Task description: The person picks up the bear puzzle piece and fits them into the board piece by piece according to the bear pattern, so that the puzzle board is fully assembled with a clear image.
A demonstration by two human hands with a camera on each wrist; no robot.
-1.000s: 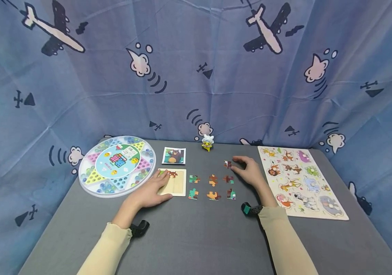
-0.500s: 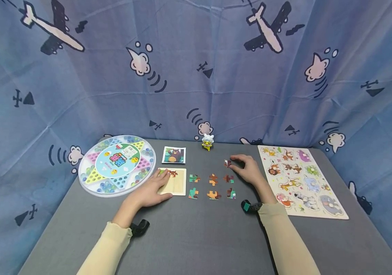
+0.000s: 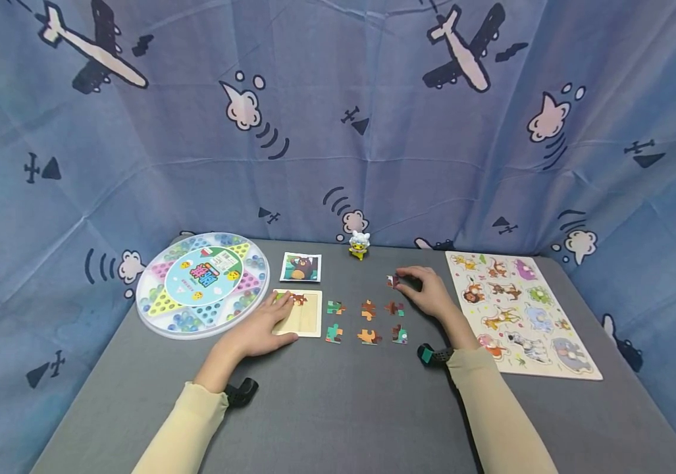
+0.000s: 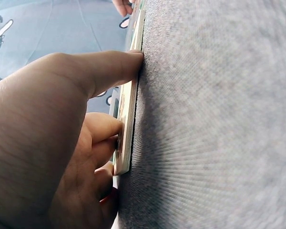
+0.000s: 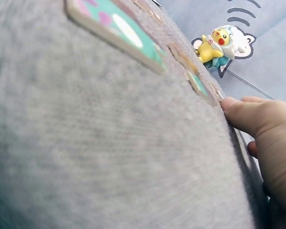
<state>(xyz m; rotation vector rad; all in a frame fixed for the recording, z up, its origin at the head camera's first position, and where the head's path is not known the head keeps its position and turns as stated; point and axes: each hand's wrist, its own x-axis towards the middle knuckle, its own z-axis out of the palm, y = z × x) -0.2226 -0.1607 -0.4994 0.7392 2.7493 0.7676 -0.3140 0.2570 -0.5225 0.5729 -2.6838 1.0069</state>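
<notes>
My left hand (image 3: 260,326) rests flat on the left part of a shallow wooden puzzle tray (image 3: 308,324). In the left wrist view its thumb and fingers (image 4: 105,125) lie on the tray's edge and top. A brown piece sits inside at the tray's upper side; the hand hides part of the tray. My right hand (image 3: 429,293) pinches a dark brown and white puzzle piece (image 3: 391,281) at its right edge, on the table. Nearer lie several loose pieces in two rows, among them a brown and green piece (image 3: 395,309) and an orange piece (image 3: 368,336).
Behind the tray lies a bear picture card (image 3: 301,268). A small yellow figurine (image 3: 359,246) stands at the back. To the left is a round marble board game (image 3: 203,283); at right lies an animal puzzle board (image 3: 518,316). A patterned curtain (image 3: 314,131) hangs behind the table.
My right hand's fingertips have shifted slightly left onto the edge of the dark brown piece. My left hand stays on the tray, and the loose pieces lie as before.
</notes>
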